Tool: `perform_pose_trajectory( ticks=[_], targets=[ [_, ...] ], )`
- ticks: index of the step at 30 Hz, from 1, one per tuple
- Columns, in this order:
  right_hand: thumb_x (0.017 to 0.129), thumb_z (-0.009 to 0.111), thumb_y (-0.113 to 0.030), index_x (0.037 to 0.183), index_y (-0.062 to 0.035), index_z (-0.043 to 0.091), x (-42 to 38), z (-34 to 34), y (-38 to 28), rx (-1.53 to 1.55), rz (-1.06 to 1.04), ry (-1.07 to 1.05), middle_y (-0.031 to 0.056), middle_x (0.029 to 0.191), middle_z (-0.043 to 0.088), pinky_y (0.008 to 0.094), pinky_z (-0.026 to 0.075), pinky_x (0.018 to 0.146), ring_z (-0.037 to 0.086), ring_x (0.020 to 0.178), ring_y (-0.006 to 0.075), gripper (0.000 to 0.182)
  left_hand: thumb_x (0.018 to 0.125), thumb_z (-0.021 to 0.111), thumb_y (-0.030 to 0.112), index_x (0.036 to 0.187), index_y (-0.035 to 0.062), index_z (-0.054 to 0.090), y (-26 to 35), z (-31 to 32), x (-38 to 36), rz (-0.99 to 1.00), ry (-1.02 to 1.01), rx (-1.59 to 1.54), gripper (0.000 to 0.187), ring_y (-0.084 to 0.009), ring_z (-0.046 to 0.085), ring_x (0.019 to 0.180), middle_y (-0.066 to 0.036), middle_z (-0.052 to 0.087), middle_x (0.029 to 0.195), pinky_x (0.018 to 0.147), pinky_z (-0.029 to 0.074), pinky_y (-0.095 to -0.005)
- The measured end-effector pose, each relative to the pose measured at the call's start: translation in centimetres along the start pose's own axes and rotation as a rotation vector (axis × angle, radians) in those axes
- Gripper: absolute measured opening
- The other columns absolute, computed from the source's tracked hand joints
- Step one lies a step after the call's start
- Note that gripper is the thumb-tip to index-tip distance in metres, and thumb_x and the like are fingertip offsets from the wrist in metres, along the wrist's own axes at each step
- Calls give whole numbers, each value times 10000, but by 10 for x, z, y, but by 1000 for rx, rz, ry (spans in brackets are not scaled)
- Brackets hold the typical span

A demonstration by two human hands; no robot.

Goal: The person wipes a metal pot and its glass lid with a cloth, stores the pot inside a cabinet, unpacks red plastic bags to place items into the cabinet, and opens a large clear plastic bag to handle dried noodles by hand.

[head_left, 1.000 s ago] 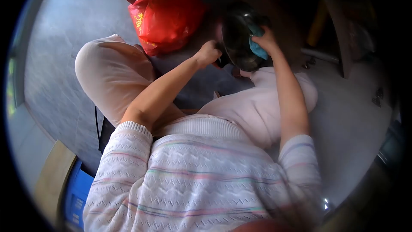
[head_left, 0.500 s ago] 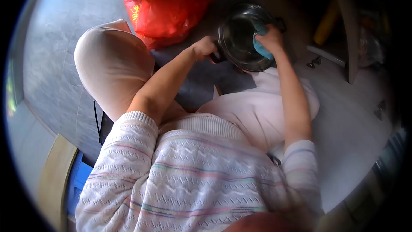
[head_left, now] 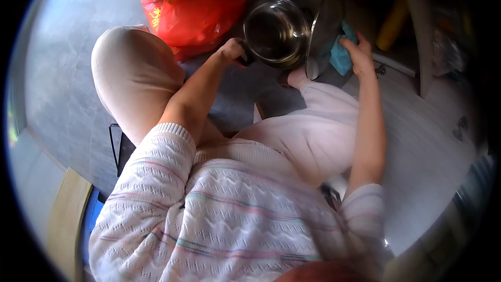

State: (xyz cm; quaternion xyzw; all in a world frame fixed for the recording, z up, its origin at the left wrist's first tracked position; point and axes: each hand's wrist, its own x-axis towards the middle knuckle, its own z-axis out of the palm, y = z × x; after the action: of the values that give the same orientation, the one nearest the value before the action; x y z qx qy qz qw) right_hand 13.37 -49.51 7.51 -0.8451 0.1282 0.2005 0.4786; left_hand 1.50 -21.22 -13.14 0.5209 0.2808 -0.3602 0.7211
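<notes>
A shiny metal pot (head_left: pixel 274 34) stands on the floor ahead of me, its inside open to view. My left hand (head_left: pixel 233 50) is closed around the pot's dark side handle. Just right of the pot, a round glass lid (head_left: pixel 320 36) with a metal rim is tilted steeply on its edge. My right hand (head_left: pixel 360 55) is closed on a light blue cloth (head_left: pixel 342 55) at the lid's outer face. The cloth hides whether the fingers also grip the lid's knob.
A red plastic bag (head_left: pixel 201 13) with yellow print sits left of the pot. My bent legs flank the floor space below it. An open cabinet with a pale door (head_left: pixel 417 151) is on the right, a yellow object (head_left: pixel 391 23) inside it. A wooden board (head_left: pixel 68 219) is at lower left.
The glass lid has come off the pot and swung right and upright with my right hand and the cloth. My left hand and the pot have shifted slightly left.
</notes>
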Motion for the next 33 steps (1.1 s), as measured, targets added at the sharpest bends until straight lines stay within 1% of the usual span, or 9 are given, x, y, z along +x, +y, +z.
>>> perform_pose_trajectory(
  ticks=[7,10,13,16,18,20,28,32,33],
  targets=[
    [667,713,-111,1060,40,544,-37,9,-14,-20,-11,34,90,875,621,273,495,665,603,742,152,454,795,550,92,1123,-20,533,-16,4,22,15,127,-40,347,-353,604,839,-170,561,1022,562,560,-448],
    [650,705,-118,1066,32,547,-48,19,-18,-121,-46,62,93,865,622,281,497,670,604,744,159,469,773,559,60,1292,30,416,-6,1,16,-20,72,54,539,-306,540,1014,-140,531,1137,728,528,-459],
    [621,692,-164,1052,30,564,-62,29,-25,-221,-78,75,120,873,635,301,498,693,619,774,189,490,822,575,199,1325,46,380,16,0,-8,-35,-31,250,561,-294,515,1064,-139,524,1170,825,462,-473],
    [605,687,-211,1045,18,581,-64,34,-18,-348,-184,78,143,891,645,306,495,713,629,798,214,507,852,567,352,1339,47,360,31,-9,0,204,-4,429,610,-282,480,1112,-142,515,1205,917,389,-479],
    [593,685,-233,1044,11,588,-69,36,-22,-359,-233,72,152,899,647,311,493,726,632,807,229,522,871,518,434,1345,37,341,76,10,-48,188,-100,-66,644,-306,495,1109,-164,513,1229,954,362,-484],
    [587,684,-240,1041,11,593,-73,38,-26,-372,-292,52,157,903,648,315,492,732,633,813,236,527,880,478,484,1364,34,292,120,33,-114,213,-499,-454,687,-362,509,1112,-206,507,1233,905,410,-497],
    [633,676,-271,1082,-30,596,-106,60,-73,-497,-496,-40,179,963,635,336,489,763,625,863,271,516,897,441,99,1409,51,161,118,42,-203,394,-639,-312,585,-393,540,1077,-242,494,1227,784,531,-483],
    [722,619,-122,1101,-100,606,-135,98,-74,-830,-1119,299,106,1111,579,392,409,866,537,1053,276,380,846,480,18,1399,51,207,108,30,-212,439,-600,-462,618,-363,560,1049,-183,515,1213,799,520,-513],
    [722,606,-86,1097,-99,606,-150,110,-72,-800,-1158,255,98,1133,572,394,380,885,510,1101,257,375,842,478,13,1392,48,227,107,25,-210,454,-601,-475,606,-351,567,1038,-167,521,1205,800,518,-520]
  ],
)
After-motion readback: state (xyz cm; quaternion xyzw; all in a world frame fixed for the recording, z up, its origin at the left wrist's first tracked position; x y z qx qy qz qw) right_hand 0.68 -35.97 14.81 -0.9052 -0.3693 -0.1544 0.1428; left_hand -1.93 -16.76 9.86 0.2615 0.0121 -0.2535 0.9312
